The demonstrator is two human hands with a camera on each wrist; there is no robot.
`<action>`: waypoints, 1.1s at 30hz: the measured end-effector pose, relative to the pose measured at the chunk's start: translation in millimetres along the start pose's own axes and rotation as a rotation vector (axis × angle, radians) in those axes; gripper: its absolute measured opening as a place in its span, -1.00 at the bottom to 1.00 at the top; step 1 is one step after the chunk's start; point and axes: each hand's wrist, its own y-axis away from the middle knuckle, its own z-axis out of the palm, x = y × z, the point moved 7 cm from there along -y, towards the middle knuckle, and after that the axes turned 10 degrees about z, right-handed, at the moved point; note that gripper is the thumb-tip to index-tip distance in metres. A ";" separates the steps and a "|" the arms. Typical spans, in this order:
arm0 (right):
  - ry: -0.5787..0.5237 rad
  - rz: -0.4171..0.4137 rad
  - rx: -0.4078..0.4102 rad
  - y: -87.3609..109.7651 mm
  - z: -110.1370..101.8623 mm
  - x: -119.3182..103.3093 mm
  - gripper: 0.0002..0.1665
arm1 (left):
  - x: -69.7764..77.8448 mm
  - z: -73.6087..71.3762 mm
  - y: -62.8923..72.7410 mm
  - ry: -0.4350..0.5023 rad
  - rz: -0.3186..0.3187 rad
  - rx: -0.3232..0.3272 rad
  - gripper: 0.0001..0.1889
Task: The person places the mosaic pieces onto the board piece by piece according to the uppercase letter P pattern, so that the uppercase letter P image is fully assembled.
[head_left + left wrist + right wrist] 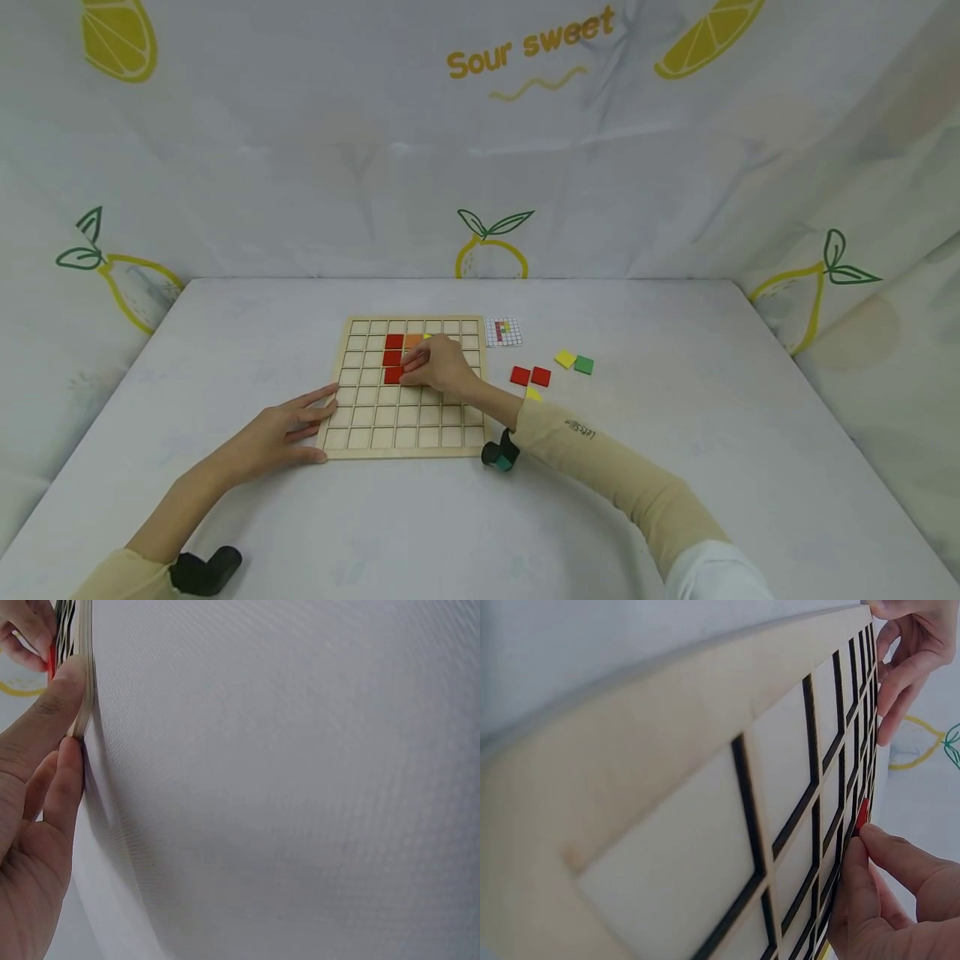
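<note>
A square wooden grid board (375,453) lies on the table. My left hand (266,437) touches its left side and near-left corner with fairly straight, spread fingers. In the left wrist view, the left thumb and fingers (67,769) meet the board's edge (87,697). Over the board's middle, my right hand (442,367) pinches a red square tile (392,375) at its right side, in the column of red tiles (393,342). An orange tile (412,341) sits in the top row of the pattern, beside a mostly hidden yellow tile (427,337).
Right of the board lie two loose red tiles (530,377), a yellow tile (565,359), a green tile (584,364) and a yellow piece (533,393) partly behind the sleeve. A small pattern card (503,332) rests by the board's far-right corner. A lemon-print cloth (375,183) hangs behind.
</note>
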 end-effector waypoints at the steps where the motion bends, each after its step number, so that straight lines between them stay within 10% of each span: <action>1: -0.002 0.002 0.000 0.0 0.0 0.1 -0.80 | 0.0 0.0 0.0 0.002 -0.004 0.001 -0.25; 33: -0.078 0.041 -0.041 2.9 -2.5 4.1 -0.81 | 2.0 -0.6 1.1 0.009 0.002 -0.003 -0.26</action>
